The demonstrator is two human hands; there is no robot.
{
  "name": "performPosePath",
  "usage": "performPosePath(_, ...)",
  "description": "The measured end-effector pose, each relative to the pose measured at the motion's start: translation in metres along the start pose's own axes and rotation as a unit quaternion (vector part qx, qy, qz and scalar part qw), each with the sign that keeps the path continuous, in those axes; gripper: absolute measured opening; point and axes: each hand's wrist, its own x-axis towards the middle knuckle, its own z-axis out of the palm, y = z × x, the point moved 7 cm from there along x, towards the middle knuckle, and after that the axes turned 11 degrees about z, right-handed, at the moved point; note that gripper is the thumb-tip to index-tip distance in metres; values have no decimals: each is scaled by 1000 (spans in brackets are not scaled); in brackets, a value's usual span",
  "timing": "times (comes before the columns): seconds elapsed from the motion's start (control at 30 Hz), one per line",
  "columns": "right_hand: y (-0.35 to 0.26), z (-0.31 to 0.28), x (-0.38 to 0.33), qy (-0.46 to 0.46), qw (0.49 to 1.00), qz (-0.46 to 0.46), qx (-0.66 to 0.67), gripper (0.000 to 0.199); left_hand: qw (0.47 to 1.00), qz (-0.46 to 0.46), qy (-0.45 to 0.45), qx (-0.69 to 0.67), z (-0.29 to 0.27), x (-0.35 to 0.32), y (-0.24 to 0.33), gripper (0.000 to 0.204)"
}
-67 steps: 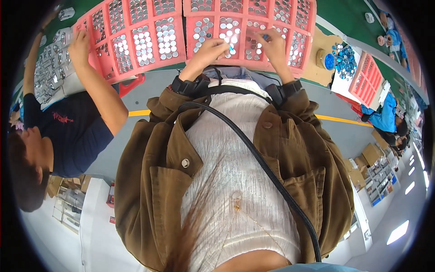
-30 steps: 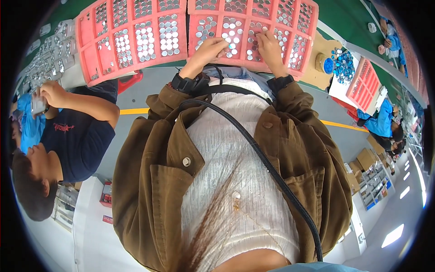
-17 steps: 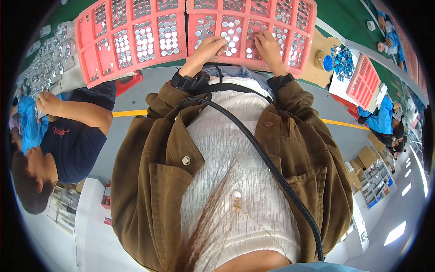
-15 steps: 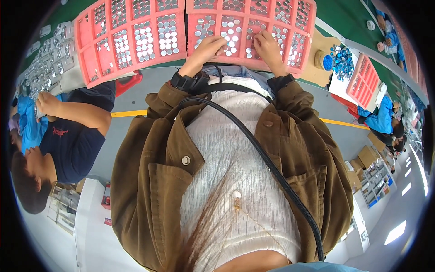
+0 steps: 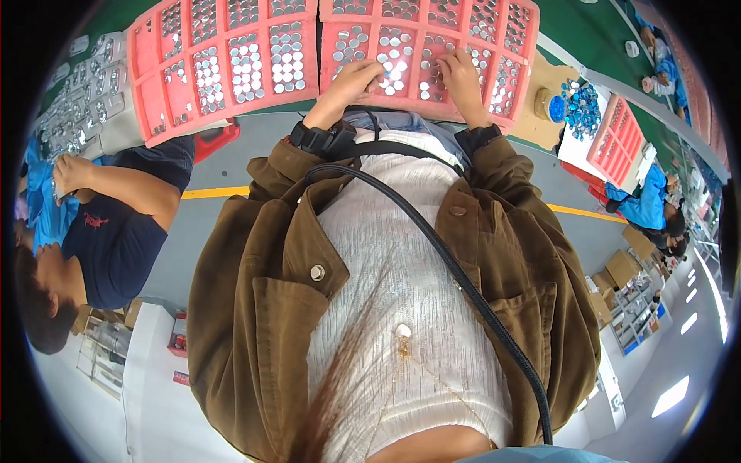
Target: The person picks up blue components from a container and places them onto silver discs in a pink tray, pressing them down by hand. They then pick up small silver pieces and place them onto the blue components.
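Note:
A pink compartment tray lies before me, its cells holding many small round silvery discs. Over its near edge, left of the middle, my left hand has thumb and fingers pinched together; whatever is between them is too small to make out, though a bluish glint shows at the tips. My right hand reaches down over a cell further right. Its fingers are bent together at the discs, and the fingertips partly hide what they touch or hold.
Beside it on the left stands a second pink tray of discs. Clear packs of shiny parts lie further left, near a seated co-worker. To the right are a jar with blue contents, loose blue discs and another pink tray.
My right hand has shifted slightly to the right and away from me. My left hand stays nearly in place. The co-worker's hand and head have moved a little.

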Motion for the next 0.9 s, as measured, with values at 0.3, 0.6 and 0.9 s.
performPosePath(0.3,4,-4,12,51,998,22,22,8,1000,15,-4,-1,-2,1,-1,21)
performPosePath(0.6,-1,-17,11,44,992,108,47,15,1000,2,-3,-1,-2,0,-2,22)
performPosePath(0.9,-80,1,1,-282,815,227,453,24,998,61,-8,-4,17,9,20,25)
